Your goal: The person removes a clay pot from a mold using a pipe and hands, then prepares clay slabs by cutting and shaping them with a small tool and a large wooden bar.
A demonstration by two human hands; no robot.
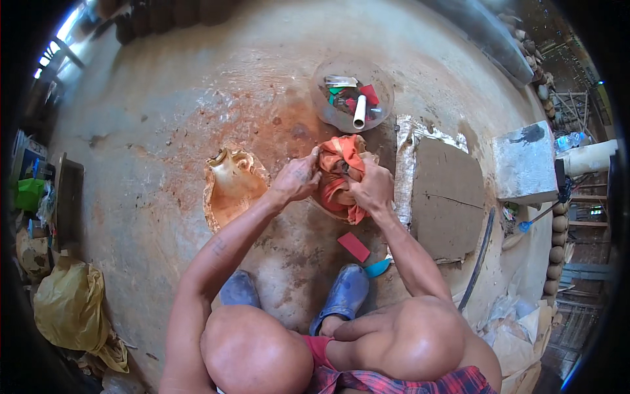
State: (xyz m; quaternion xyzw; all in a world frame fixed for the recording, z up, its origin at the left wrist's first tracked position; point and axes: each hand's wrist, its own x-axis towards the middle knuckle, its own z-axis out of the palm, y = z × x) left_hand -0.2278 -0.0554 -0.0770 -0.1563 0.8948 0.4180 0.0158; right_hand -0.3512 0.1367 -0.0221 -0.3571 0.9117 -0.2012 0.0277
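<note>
An orange-red cloth (341, 152) is bunched up between my two hands, just this side of a clear plastic basin. My left hand (298, 176) is closed at the cloth's left edge. On the other side, my right hand (373, 189) grips it with the fingers wrapped round. Under the cloth shows part of a round reddish vessel, mostly hidden. Left of my left hand lies a hollow cream and orange mould (235, 187) with a rough rim. A flat grey clay slab (446, 197) with a crack across it lies right of my right hand.
The clear basin (321, 111) holds a white tube and coloured scraps. A red rectangular piece (354, 247) and a teal piece (377, 268) lie near my blue shoe (344, 289). A pale block (525, 164) stands at right, a dark curved strip (478, 256) before it. Far left sits a yellowish bag (72, 305).
</note>
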